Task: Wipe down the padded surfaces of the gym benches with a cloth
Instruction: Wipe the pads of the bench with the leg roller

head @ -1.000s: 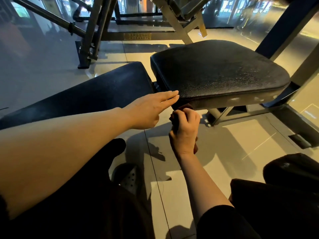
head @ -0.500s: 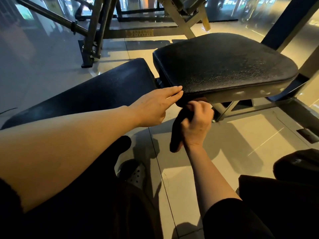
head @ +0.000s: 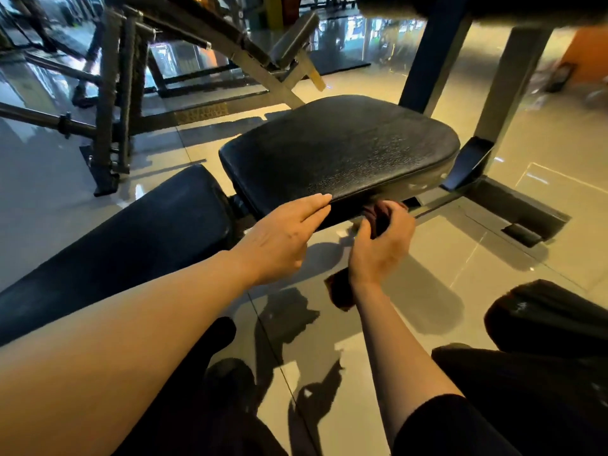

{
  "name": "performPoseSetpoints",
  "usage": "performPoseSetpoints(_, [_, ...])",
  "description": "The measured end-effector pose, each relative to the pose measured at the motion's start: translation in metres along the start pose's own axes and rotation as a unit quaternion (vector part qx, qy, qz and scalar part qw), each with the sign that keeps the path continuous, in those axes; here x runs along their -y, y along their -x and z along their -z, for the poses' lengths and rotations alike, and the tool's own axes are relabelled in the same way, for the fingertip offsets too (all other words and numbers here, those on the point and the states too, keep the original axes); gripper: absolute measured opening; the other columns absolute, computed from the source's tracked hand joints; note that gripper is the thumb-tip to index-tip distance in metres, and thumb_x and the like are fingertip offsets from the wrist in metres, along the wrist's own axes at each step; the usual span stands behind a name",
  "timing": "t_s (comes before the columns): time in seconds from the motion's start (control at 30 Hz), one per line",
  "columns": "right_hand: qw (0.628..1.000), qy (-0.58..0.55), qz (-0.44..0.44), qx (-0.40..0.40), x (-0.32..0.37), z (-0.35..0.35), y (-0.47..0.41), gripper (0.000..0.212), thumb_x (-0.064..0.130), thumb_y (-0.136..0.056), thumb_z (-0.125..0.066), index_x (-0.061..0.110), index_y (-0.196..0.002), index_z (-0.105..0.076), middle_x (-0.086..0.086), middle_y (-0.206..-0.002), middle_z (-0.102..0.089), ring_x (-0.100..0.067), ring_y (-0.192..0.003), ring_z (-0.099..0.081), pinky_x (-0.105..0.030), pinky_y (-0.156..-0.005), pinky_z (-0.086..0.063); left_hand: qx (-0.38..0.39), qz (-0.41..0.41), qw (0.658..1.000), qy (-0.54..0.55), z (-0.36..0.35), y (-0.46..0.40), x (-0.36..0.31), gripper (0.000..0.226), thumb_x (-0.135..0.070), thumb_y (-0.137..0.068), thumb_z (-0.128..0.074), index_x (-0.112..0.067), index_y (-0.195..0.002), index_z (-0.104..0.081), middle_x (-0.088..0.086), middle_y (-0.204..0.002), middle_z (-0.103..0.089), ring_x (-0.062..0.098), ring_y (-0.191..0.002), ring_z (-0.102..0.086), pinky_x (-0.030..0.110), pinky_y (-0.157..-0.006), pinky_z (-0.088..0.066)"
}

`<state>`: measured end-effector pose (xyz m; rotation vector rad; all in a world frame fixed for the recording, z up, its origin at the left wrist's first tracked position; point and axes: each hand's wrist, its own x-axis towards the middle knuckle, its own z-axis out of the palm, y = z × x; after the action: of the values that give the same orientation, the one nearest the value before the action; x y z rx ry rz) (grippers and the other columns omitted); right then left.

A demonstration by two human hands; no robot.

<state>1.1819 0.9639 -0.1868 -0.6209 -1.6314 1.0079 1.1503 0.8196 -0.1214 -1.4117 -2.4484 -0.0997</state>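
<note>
I am wiping the near front edge of the seat pad (head: 342, 149), working along its underside lip. My right hand (head: 381, 245) is curled tight around the dark cloth (head: 378, 213), pressing the bunched part up against the pad's lower edge, while a loose tail hangs below my wrist. My left hand (head: 283, 235) lies flat, fingers straight, steadying the pad's corner and holding nothing. The contact is shadowed, so the cloth may be just under the lip. Next I should draw the cloth along the edge, then do the long back pad (head: 131, 232).
</note>
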Motion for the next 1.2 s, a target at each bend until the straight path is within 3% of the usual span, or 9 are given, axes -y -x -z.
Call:
performPoseSetpoints(0.1, [0.99, 0.015, 0.105, 0.089, 0.004, -0.008, 0.004, 0.021, 0.0, -0.081, -0.06, 0.004, -0.1, -0.066, -0.013, -0.103, -0.062, -0.022, -0.096, -0.054, -0.022, -0.086, -0.042, 0.006, -0.006, 1.0, -0.003, -0.007, -0.015, -0.012, 0.076, 0.001, -0.072, -0.074, -0.002, -0.141, -0.042, 0.014, -0.147, -0.043, 0.028, -0.135, -0.04, 0.032, -0.111, -0.016])
performPoseSetpoints(0.17, [0.995, 0.019, 0.053, 0.079, -0.008, -0.003, -0.002, 0.022, -0.004, -0.078, -0.059, 0.004, -0.098, -0.067, -0.013, -0.1, -0.063, -0.024, -0.094, -0.057, -0.024, -0.088, -0.045, 0.004, 0.002, 1.0, -0.006, -0.01, -0.022, -0.017, 0.075, 0.001, -0.07, -0.075, -0.001, -0.139, -0.045, 0.016, -0.145, -0.045, 0.031, -0.133, -0.043, 0.035, -0.11, -0.019])
performPoseSetpoints(0.27, [0.999, -0.009, -0.047, -0.018, -0.019, 0.009, -0.025, 0.022, -0.005, -0.08, -0.065, 0.002, -0.1, -0.066, -0.012, -0.101, -0.063, -0.018, -0.094, -0.058, -0.001, -0.086, -0.034, -0.008, 0.017, 1.0, -0.003, -0.014, -0.031, -0.022, 0.074, -0.001, -0.072, -0.075, -0.001, -0.14, -0.045, 0.015, -0.145, -0.045, 0.031, -0.134, -0.042, 0.036, -0.11, -0.019])
performPoseSetpoints(0.4, [0.996, -0.023, 0.071, 0.047, -0.005, 0.0, -0.03, 0.016, -0.001, -0.082, -0.064, 0.005, -0.096, -0.067, -0.008, -0.097, -0.064, -0.013, -0.091, -0.056, -0.018, -0.083, -0.043, -0.005, 0.03, 1.0, 0.005, -0.017, -0.041, -0.027, 0.077, 0.0, -0.071, -0.074, -0.001, -0.141, -0.043, 0.016, -0.146, -0.043, 0.032, -0.134, -0.041, 0.035, -0.111, -0.02])
performPoseSetpoints(0.57, [0.998, -0.048, -0.021, 0.02, -0.014, 0.002, -0.044, 0.016, -0.003, -0.08, -0.063, 0.005, -0.093, -0.068, 0.001, -0.091, -0.059, -0.013, -0.086, -0.056, -0.01, -0.078, -0.04, 0.004, 0.042, 0.999, 0.012, -0.015, -0.043, -0.034, 0.076, -0.011, -0.085, -0.062, -0.013, -0.152, -0.024, 0.005, -0.159, -0.02, 0.02, -0.145, -0.015, 0.024, -0.113, 0.0])
performPoseSetpoints(0.7, [0.995, -0.052, 0.049, 0.069, -0.002, -0.005, -0.021, 0.014, -0.003, -0.081, -0.063, 0.005, -0.093, -0.066, -0.005, -0.091, -0.062, -0.013, -0.083, -0.055, -0.016, -0.075, -0.041, -0.01, 0.065, 0.997, 0.043, -0.014, -0.045, -0.038, 0.074, -0.006, -0.085, -0.061, -0.015, -0.15, -0.027, 0.003, -0.157, -0.024, 0.02, -0.145, -0.018, 0.024, -0.114, -0.002])
performPoseSetpoints(0.8, [0.995, -0.061, 0.012, 0.081, -0.007, -0.006, -0.029, 0.013, 0.0, -0.082, -0.063, 0.007, -0.093, -0.066, -0.005, -0.091, -0.062, -0.016, -0.083, -0.057, -0.011, -0.075, -0.04, -0.007, 0.077, 0.996, 0.045, -0.015, -0.045, -0.039, 0.077, -0.004, -0.086, -0.058, -0.017, -0.152, -0.02, -0.001, -0.159, -0.018, 0.015, -0.146, -0.012, 0.02, -0.112, 0.007])
performPoseSetpoints(1.0, [0.993, -0.06, -0.092, -0.033, -0.009, -0.004, -0.046, 0.015, -0.003, -0.082, -0.064, 0.004, -0.095, -0.065, -0.008, -0.095, -0.063, -0.016, -0.086, -0.057, 0.002, -0.076, -0.03, 0.007, 0.098, 0.994, 0.049, -0.017, -0.047, -0.039, 0.077, -0.01, -0.092, -0.052, -0.02, -0.153, -0.005, -0.004, -0.161, -0.003, 0.012, -0.147, 0.0, 0.019, -0.11, 0.013])
performPoseSetpoints(1.2, [0.991, -0.05, 0.037, 0.122, -0.009, 0.0, -0.026, 0.015, -0.002, -0.08, -0.062, 0.008, -0.091, -0.066, -0.002, -0.09, -0.06, -0.017, -0.085, -0.057, -0.019, -0.077, -0.041, 0.007, 0.136, 0.988, 0.077, -0.018, -0.049, -0.047, 0.077, -0.006, -0.09, -0.053, -0.022, -0.153, -0.011, -0.005, -0.161, -0.008, 0.012, -0.147, -0.003, 0.022, -0.114, 0.009])
